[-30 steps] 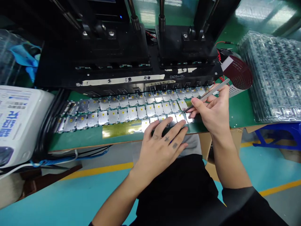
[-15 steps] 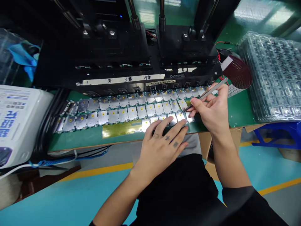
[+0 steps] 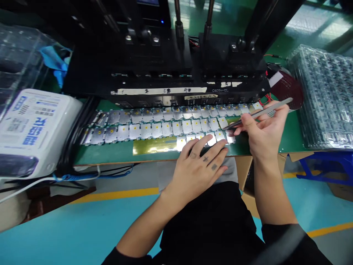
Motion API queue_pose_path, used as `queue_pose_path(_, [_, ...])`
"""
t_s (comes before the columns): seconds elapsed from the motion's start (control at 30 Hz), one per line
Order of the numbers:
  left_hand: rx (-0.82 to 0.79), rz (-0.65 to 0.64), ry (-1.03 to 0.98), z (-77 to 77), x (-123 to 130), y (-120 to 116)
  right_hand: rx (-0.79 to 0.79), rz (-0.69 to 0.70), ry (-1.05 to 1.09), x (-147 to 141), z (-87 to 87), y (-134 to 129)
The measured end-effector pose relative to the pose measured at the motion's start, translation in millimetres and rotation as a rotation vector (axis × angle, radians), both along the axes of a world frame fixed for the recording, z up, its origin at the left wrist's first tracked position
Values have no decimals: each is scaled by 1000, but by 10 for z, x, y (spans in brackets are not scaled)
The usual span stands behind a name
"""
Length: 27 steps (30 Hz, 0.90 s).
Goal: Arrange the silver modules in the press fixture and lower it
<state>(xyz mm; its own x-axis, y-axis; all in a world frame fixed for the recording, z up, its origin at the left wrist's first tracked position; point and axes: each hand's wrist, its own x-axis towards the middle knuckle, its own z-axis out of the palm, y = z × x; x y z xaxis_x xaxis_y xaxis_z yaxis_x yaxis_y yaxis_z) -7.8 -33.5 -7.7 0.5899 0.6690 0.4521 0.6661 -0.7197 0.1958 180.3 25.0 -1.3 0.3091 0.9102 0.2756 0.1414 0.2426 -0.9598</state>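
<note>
Rows of small silver-covered circuit boards (image 3: 167, 129) with yellow dots lie along the bench edge. Over the front row, my left hand (image 3: 197, 167) rests palm down with its fingers apart, fingertips on or just above the boards. Metal tweezers (image 3: 264, 111) are gripped in my right hand (image 3: 266, 136), between thumb and fingers. Their dark tip points left, at the lower edge of a slightly tilted board (image 3: 223, 122) at the right end of the middle row. Whether the tip touches that board I cannot tell. A shiny yellow strip (image 3: 153, 146) shows beneath the front row.
Behind the boards stands a black test fixture (image 3: 162, 82) with numbered tape. Stacked clear trays (image 3: 325, 99) are at the right, beside a dark red perforated holder (image 3: 289, 90). On the left are a white box (image 3: 41, 129) and black cables (image 3: 74, 136).
The view has swung left, so everything sits farther right. My right hand has moved slightly right with the tweezers held at a flatter angle. My left hand stays over the front row.
</note>
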Motion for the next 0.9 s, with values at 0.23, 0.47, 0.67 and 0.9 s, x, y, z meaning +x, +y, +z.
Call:
queue_pose_path(0.23, [-19, 16, -196, 146, -620, -82, 115, -29, 23, -571, 336, -251])
queue_pose_path(0.47, [38, 200, -142, -58, -1127, 17, 59, 142, 9, -1222, 122, -292])
queue_pose_path(0.67, [39, 212, -197, -90, -1057, 25, 24, 126, -54, -1236, 4, -253])
queue_pose_path(0.9, [31, 200, -198, -73, -1080, 29, 40, 115, -90, -1248, 39, -269])
